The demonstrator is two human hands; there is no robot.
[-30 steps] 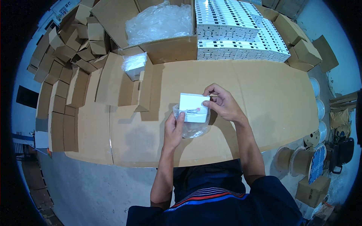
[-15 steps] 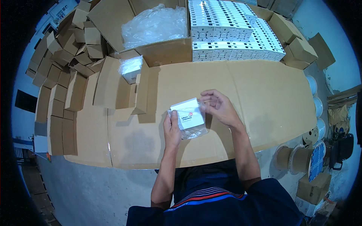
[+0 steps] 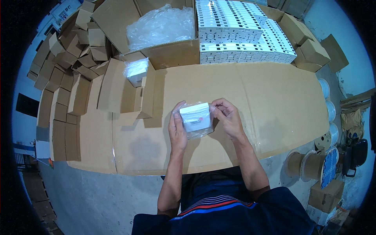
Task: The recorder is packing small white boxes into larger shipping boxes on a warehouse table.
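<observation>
Holding a clear bag [image 3: 197,124] with a white box [image 3: 195,117] inside, both hands hover above the desk [image 3: 274,102]. Left hand [image 3: 177,131] grips its side; right hand [image 3: 228,117] pinches its top.

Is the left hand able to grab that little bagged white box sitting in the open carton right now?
Probably not yet. The left hand is busy holding the white box in a clear bag together with the right hand. Otherwise the way to the bagged box in the carton looks free.
</observation>
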